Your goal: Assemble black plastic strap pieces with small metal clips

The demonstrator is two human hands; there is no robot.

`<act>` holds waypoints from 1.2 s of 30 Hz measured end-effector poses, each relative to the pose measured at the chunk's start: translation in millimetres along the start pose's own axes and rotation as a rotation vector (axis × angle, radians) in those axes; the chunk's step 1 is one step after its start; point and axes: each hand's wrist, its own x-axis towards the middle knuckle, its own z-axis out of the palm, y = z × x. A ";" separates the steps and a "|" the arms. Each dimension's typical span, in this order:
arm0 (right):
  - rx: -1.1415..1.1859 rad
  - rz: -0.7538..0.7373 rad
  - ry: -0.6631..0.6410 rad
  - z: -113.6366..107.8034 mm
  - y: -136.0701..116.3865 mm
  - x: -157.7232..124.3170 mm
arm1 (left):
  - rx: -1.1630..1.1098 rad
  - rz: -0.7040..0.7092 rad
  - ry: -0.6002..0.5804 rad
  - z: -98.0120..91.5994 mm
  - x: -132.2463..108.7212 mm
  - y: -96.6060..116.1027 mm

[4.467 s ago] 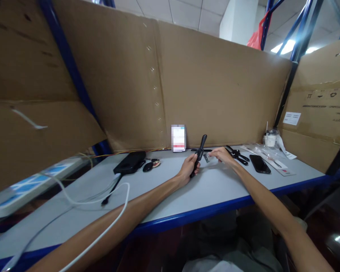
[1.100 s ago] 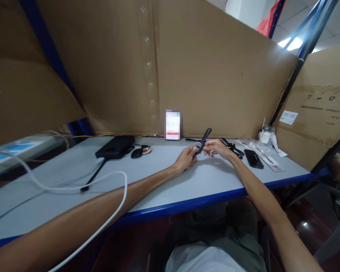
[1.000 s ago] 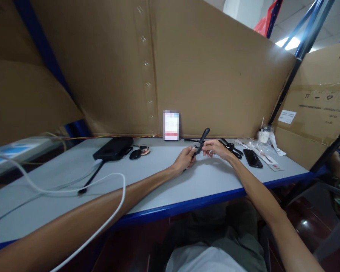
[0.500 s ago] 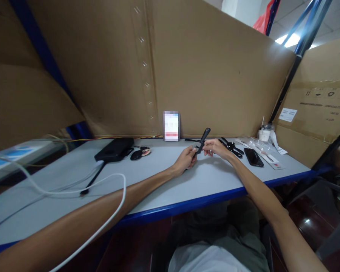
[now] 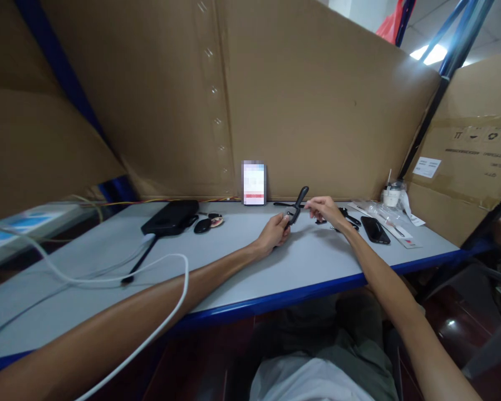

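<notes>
My left hand (image 5: 274,229) is closed around a black clamp-like tool (image 5: 297,207), held just above the table. One rounded handle of it points up and to the right; my fingers hide its lower end. To the right of the tool, my right hand (image 5: 324,208) is apart from it, with thumb and fingertips pinched together. Whatever is between those fingertips, if anything, is too small to make out. Behind the tool lies a thin black bar (image 5: 279,204). Beyond my right wrist, several black clamp-like pieces (image 5: 351,217) lie partly hidden on the table.
A lit tablet-like screen (image 5: 254,184) leans against the cardboard wall (image 5: 325,111). On the right are a black phone (image 5: 374,230), plastic packaging (image 5: 384,214) and a cup (image 5: 391,196). To the left lie a black case (image 5: 171,217), a black mouse-shaped item (image 5: 202,225) and a white cable (image 5: 183,278).
My right hand has drawn away from the tool to the right, its fingertips now pinched. My left hand still holds the tool in about the same place. The view has shifted slightly.
</notes>
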 end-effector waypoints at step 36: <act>-1.001 0.037 0.041 6.5 37.0 4.6 | 0.033 -0.032 0.028 -0.9 1.4 -1.0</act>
